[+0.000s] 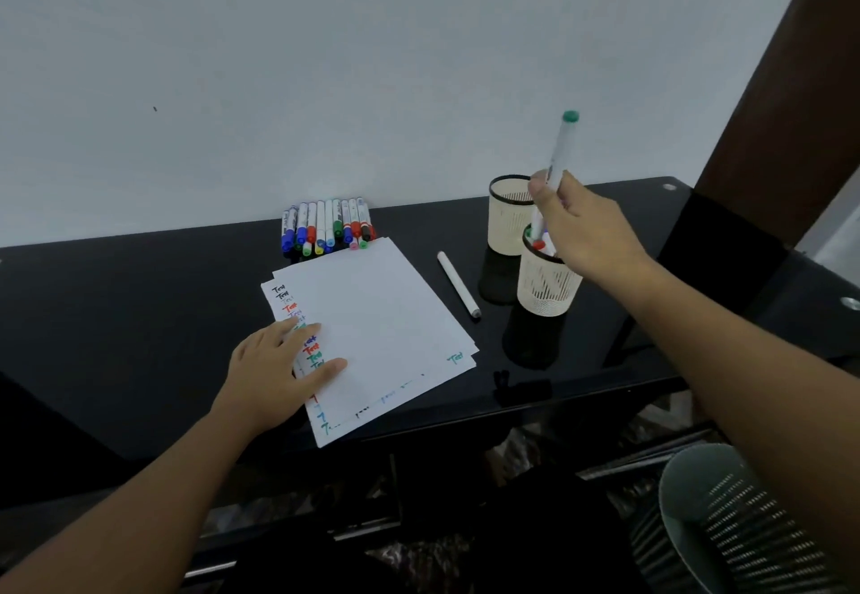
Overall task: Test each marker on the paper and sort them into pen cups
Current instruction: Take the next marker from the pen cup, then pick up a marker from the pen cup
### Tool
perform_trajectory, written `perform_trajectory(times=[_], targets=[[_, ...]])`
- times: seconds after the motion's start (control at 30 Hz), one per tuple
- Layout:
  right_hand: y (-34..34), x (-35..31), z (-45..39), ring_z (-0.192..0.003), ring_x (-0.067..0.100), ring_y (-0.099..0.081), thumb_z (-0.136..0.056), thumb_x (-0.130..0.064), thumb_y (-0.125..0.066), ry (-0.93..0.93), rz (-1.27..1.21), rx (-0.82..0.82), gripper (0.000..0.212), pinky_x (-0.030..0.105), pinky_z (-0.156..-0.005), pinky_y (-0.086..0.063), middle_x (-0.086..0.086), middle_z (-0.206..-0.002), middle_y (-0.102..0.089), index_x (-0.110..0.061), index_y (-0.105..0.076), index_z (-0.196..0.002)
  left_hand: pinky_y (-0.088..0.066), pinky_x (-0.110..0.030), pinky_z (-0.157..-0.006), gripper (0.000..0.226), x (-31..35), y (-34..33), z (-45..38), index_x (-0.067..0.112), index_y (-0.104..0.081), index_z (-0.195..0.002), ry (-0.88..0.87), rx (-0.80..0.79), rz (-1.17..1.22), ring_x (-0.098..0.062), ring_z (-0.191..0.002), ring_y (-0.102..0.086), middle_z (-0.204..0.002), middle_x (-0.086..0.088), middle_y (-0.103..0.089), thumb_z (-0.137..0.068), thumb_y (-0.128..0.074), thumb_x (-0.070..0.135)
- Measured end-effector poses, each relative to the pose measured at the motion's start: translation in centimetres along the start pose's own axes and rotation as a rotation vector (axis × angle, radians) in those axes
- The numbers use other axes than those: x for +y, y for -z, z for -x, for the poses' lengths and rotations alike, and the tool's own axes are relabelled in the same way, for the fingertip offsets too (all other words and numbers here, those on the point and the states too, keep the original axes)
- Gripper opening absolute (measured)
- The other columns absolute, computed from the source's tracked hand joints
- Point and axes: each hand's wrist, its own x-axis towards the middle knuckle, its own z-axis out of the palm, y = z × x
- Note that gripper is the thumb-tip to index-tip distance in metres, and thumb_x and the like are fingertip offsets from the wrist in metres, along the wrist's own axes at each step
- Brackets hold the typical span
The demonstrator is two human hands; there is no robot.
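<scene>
Two bare forearms in view, no sleeves reaching wrists; left hand (274, 370) bare, no ring, watch or glove visible; right hand (581, 225) likewise bare; nails short, unpainted where visible.

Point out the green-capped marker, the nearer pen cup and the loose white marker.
green-capped marker (561, 146): head view, upper barrel.
nearer pen cup (549, 288): head view, mesh wall.
loose white marker (457, 283): head view, mid-barrel.

soft even light, glossy reflections, perhaps slight edge distortion.
</scene>
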Motion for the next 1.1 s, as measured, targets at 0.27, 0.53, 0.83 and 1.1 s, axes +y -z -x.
perform_trajectory(times=[0.27,0.53,0.83,1.1], targets=[[0.5,3.7,-1.2,-0.072,0.017,-0.065,-0.106,-0.044,-0.051,-0.017,0.144,0.071,0.029,0.040,-0.060,-0.054,0.001,-0.083,-0.065,-0.016,-0.048,-0.113,-0.016,-0.049,-0.124,0.101,0.5,0.2,0.0,0.041,-0.035,-0.154,-0.002,-0.005,0.000,-0.020,-0.151,-0.023,-0.165,0.006,-0.027,-0.073,-0.014,0.099],[0.2,4.7,-1.1,-0.078,0.008,-0.062,-0.097,-0.053,-0.063,-0.045,0.116,0.013,0.028,0.031,-0.061,-0.044,-0.009,-0.085,-0.064,-0.025,-0.061,-0.103,-0.016,-0.051,-0.124,0.100,0.5,0.0,-0.2,0.042,-0.034,-0.153,0.002,-0.012,0.004,-0.021,-0.151,-0.023,-0.165,0.006,-0.027,-0.073,-0.015,0.099],[-0.3,4.8,-1.3,-0.085,0.012,-0.059,-0.092,-0.049,-0.068,0.060,0.164,0.096,0.031,0.038,-0.076,-0.049,-0.012,-0.087,-0.057,-0.029,-0.063,-0.114,-0.017,-0.051,-0.124,0.099,0.3,0.0,-0.2,0.042,-0.034,-0.154,0.004,-0.014,0.005,-0.022,-0.151,-0.024,-0.165,0.005,-0.027,-0.074,-0.015,0.098],[-1.0,4.6,-1.5,-0.088,0.015,-0.058,-0.094,-0.048,-0.062,0.062,0.287,0.088,0.027,0.047,-0.091,-0.050,-0.006,-0.096,-0.058,-0.026,-0.066,-0.110,-0.017,-0.052,-0.124,0.099,0.3,0.0,-0.2,0.042,-0.034,-0.154,0.011,-0.016,0.004,-0.022,-0.151,-0.023,-0.165,0.005,-0.027,-0.074,-0.015,0.098]])
